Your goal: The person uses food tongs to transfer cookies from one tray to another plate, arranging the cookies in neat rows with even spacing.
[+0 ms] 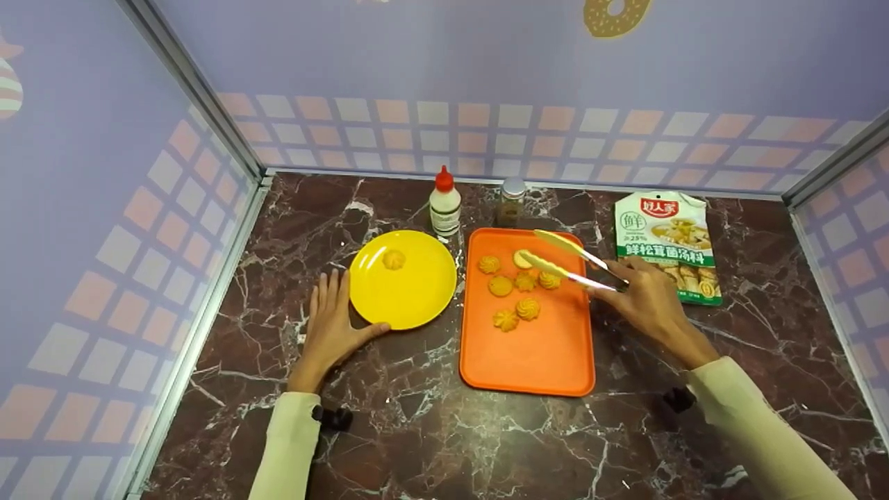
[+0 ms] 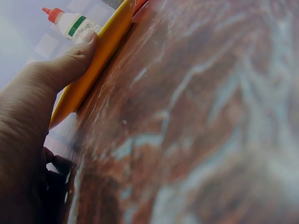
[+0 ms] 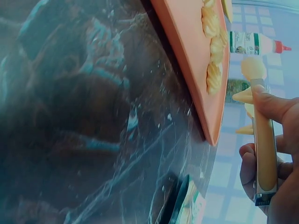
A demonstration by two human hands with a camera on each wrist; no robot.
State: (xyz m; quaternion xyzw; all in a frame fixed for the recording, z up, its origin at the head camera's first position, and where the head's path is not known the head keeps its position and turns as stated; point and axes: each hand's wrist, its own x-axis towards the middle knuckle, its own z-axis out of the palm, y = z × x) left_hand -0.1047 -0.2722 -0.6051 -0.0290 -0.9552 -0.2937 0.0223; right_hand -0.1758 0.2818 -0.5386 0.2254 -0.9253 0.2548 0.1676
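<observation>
My right hand (image 1: 646, 295) grips a pair of metal tongs (image 1: 587, 282) with pale yellow tips. The tongs' arms stand apart over the upper part of an orange tray (image 1: 528, 361). Several swirled cookies (image 1: 528, 308) lie on that tray, and one pale round cookie (image 1: 521, 260) overlaps the lower tong tip in the head view. My left hand (image 1: 330, 326) is at the left edge of a yellow plate (image 1: 410, 302), its fingers extended and the thumb on the rim. A single cookie (image 1: 394, 260) sits on the plate. In the left wrist view the thumb (image 2: 77, 58) presses the plate's edge.
Behind the plate and tray stand a white squeeze bottle (image 1: 445, 208) with a red cap and a small glass jar (image 1: 512, 203). A green and white food packet (image 1: 670, 246) lies to the right. Patterned walls (image 1: 486, 69) enclose the dark marbled table (image 1: 417, 444).
</observation>
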